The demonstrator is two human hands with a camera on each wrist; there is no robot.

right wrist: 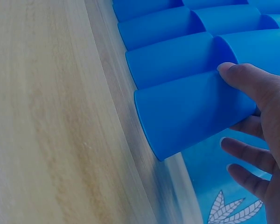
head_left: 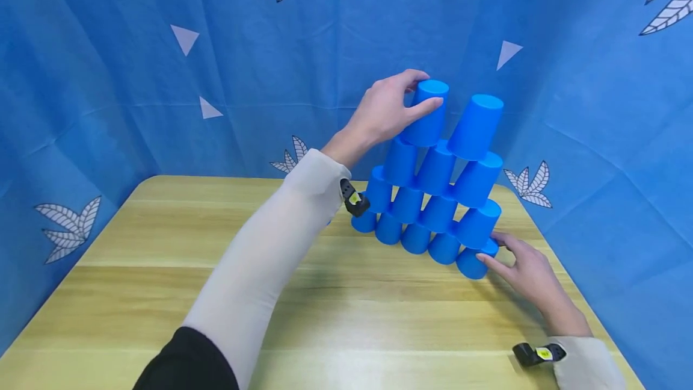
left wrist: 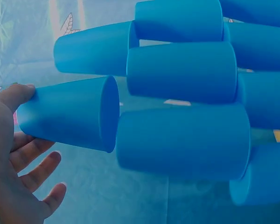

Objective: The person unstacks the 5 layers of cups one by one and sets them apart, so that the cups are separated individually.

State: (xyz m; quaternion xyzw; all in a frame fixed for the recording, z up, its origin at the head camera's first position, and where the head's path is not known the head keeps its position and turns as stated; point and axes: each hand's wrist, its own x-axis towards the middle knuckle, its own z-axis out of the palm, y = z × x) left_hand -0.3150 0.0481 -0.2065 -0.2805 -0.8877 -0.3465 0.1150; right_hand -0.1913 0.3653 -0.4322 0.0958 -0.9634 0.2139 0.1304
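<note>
Upside-down blue plastic cups (head_left: 436, 171) stand in a stepped pyramid on the wooden table. At the left of its top row, my left hand (head_left: 387, 107) pinches a cup (head_left: 428, 114) near its base, between thumb and fingers. In the left wrist view, this cup's open rim lies close to the cup (left wrist: 182, 140) below. Beside it in the same row stands another cup (head_left: 477, 126). My right hand (head_left: 527, 269) grips the bottom row's right end cup (right wrist: 191, 114), thumb on one side and fingers on the other.
The wooden table (head_left: 178, 294) spreads left and in front of the pyramid. A blue curtain (head_left: 243, 65) with white leaf prints hangs behind and at both sides. The left sleeve (head_left: 265, 257) crosses the table's middle, with a black wrist strap (head_left: 354, 197) near the cups' left edge.
</note>
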